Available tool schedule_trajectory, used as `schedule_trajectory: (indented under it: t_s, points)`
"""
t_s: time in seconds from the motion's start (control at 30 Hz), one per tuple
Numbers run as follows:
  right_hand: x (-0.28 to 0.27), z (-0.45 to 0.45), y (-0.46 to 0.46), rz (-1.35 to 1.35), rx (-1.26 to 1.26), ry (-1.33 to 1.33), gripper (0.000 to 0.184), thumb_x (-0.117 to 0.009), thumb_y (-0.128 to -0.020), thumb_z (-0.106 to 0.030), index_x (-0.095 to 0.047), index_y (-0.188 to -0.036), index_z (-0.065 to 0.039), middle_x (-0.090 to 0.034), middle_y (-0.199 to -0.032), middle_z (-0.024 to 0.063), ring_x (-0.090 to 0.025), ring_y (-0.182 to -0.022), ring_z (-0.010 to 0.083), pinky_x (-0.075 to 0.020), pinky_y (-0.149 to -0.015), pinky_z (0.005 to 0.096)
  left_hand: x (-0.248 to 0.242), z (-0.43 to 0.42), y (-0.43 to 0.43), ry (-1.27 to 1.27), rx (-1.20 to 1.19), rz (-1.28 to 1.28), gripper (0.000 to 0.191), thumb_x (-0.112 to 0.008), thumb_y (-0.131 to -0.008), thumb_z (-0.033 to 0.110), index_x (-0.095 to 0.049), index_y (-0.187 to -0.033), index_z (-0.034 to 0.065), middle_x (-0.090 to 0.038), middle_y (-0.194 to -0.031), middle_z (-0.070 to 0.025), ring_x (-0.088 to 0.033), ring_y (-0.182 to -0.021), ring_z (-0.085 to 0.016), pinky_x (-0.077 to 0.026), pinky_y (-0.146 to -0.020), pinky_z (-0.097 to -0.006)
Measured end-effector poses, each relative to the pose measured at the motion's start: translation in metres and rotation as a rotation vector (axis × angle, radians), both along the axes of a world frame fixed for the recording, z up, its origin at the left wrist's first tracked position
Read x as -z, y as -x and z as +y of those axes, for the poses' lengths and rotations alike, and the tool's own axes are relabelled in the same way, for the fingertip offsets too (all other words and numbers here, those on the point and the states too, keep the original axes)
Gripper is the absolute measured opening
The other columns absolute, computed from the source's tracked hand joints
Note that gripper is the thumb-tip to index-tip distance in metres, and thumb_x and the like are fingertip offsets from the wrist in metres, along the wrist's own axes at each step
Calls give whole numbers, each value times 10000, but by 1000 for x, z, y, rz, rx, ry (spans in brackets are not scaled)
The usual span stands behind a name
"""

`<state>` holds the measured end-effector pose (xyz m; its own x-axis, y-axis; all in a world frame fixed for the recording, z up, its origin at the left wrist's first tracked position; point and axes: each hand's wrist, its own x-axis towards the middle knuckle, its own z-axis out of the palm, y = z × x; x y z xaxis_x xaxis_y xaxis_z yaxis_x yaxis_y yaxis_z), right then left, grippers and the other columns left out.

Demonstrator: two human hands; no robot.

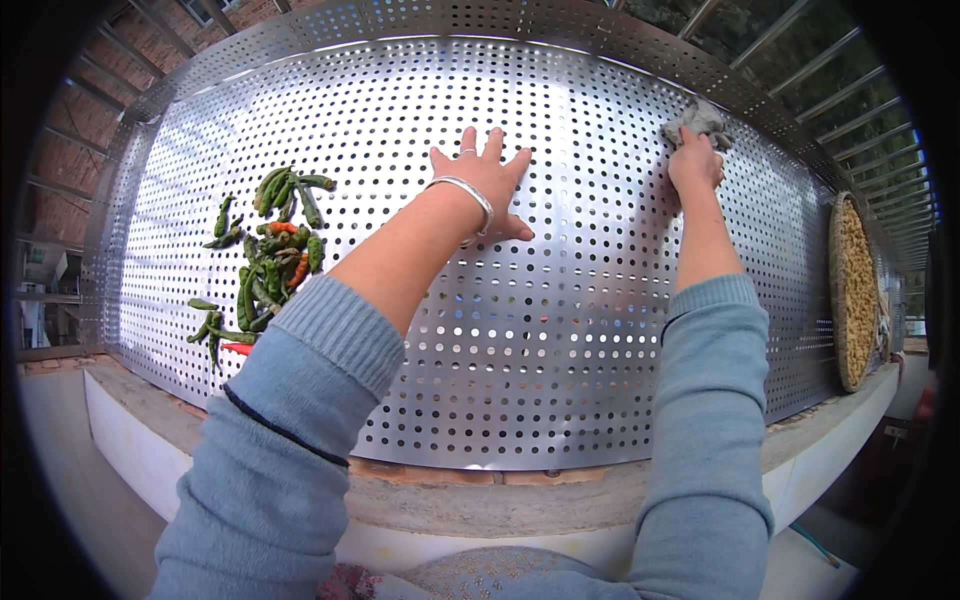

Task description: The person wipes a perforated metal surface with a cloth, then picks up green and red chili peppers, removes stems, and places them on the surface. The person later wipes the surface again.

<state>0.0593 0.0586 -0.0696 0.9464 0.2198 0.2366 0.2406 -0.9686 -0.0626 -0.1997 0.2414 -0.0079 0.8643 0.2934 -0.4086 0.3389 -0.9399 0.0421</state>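
Note:
A perforated metal sheet (510,375) spreads before me, full of round holes. My left hand (484,180) lies near its middle, palm down with the fingers spread, and holds nothing. A silver bangle (469,193) circles that wrist. Farther out on the right, my right hand (695,161) grips a crumpled grey cloth (699,124) against the sheet, close to its far edge. To the left of my left forearm lies a loose pile of green and red peppers (271,259), partly hidden by my sleeve at the lower end.
A round woven tray (855,292) of small yellowish pieces stands at the right. Metal railings (825,82) rise beyond the sheet's raised back strip (450,19). A concrete ledge (495,506) runs along the near side. A brick wall (67,150) shows at the far left.

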Motion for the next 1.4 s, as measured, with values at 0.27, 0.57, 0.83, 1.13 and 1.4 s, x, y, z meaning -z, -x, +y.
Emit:
schedule_trajectory:
  t_s: [0.27, 0.57, 0.83, 1.13, 1.4]
  points:
    - [-23, 135, 86, 115, -752, 66, 433, -464, -880, -81, -630, -1233, -266, -558, -1338, 21, -524, -1204, 292, -423, -1026, 375, -5, 7, -3, -18, 105, -2, 1026, -780, -644, 606, -292, -1485, 277, -265, -1537, -158, -265, -1410, -405, -376, -1062, -526]
    - [-22, 69, 27, 46, -392, 134, 323, -451, -928, -218, -635, -1193, -233, -575, -1287, 44, -558, -1173, 289, -437, -1004, 427, 11, 98, 39, -93, -47, -84, 1047, -798, -627, 598, -314, -1484, 241, -251, -1524, -245, -211, -1412, -463, -326, -1109, -490]
    - [6, 21, 10, 7, -16, -53, 315, -502, -905, -191, -623, -1193, -233, -604, -1183, 90, -566, -1123, 345, -463, -939, 472, 1, 100, 41, -26, -133, 11, 1106, -801, -638, 585, -225, -1512, 228, -199, -1540, -252, -194, -1423, -447, -342, -1103, -482]
    - [11, 127, 198, -168, -1111, -309, 296, -573, -823, -81, -673, -1091, -159, -627, -1222, 77, -570, -1145, 319, -458, -969, 421, -1, 105, 37, -31, -194, 159, 1155, -846, -613, 509, -204, -1509, 167, -231, -1498, -293, -222, -1376, -532, -341, -1093, -522]
    - [4, 75, 57, -114, -355, 1, 302, -537, -871, -157, -638, -1151, -209, -559, -1273, 74, -571, -1102, 288, -484, -924, 396, 4, 98, 34, -17, -225, 118, 1154, -843, -628, 497, -171, -1516, 197, -215, -1508, -272, -193, -1380, -542, -344, -1092, -541]
